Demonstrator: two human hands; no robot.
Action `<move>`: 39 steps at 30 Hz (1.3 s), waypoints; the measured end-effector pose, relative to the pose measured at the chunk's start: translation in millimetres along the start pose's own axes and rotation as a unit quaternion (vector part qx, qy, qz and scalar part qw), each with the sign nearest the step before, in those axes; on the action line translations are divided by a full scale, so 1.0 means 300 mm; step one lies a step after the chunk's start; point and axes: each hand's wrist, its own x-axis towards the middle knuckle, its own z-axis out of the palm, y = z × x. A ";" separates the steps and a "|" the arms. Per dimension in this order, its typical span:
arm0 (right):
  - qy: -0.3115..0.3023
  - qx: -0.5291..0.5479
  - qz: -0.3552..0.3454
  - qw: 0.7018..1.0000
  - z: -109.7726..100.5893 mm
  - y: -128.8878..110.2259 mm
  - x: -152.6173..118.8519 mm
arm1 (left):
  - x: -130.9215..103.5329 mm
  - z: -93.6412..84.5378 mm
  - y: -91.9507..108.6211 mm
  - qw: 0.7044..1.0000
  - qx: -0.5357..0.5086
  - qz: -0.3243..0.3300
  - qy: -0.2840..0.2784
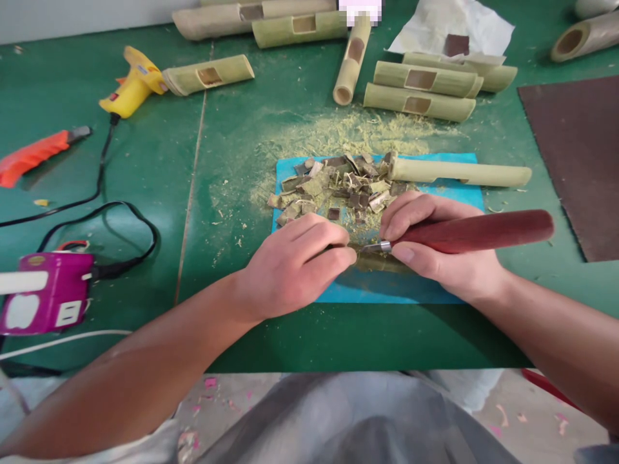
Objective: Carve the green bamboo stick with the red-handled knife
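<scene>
My right hand [435,238] is closed around a carving knife [474,232] with a dark red wooden handle; its short metal blade points left. My left hand [304,261] has its fingers closed on a bamboo piece [387,261] that lies under both hands, mostly hidden by them. The blade tip touches or nearly touches this piece. Beneath is a blue mat [387,293]. Brown and green scraps [338,183] are heaped on the mat beyond my hands. A slim bamboo tube [459,172] with a notch rests across the mat's far right part.
Notched bamboo tubes [420,103] lie at the back, near white paper [449,32]. On the left are a yellow glue gun [133,87], an orange cutter [36,154], a purple power socket [48,290] and cords. A brown sheet [575,161] covers the right side.
</scene>
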 end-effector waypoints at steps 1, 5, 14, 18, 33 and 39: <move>0.000 -0.001 0.001 1.000 0.000 0.000 0.000 | 0.000 0.000 0.000 1.000 0.000 0.000 0.000; 0.000 -0.005 0.000 1.000 0.002 0.001 0.000 | -0.001 0.000 0.000 1.000 0.003 -0.004 -0.001; 0.037 -0.018 -0.019 0.999 -0.005 0.005 0.000 | -0.001 0.003 0.000 1.000 0.001 -0.009 0.005; 0.049 -0.021 -0.025 0.998 -0.009 0.005 -0.004 | 0.002 0.002 -0.001 1.000 -0.002 -0.011 0.004; 0.099 0.018 -0.030 0.995 -0.023 0.052 -0.016 | 0.002 -0.003 -0.002 1.000 0.002 -0.022 -0.009; 0.071 -0.003 -0.010 0.997 -0.025 0.043 -0.015 | 0.002 -0.003 -0.001 1.000 0.001 -0.022 -0.012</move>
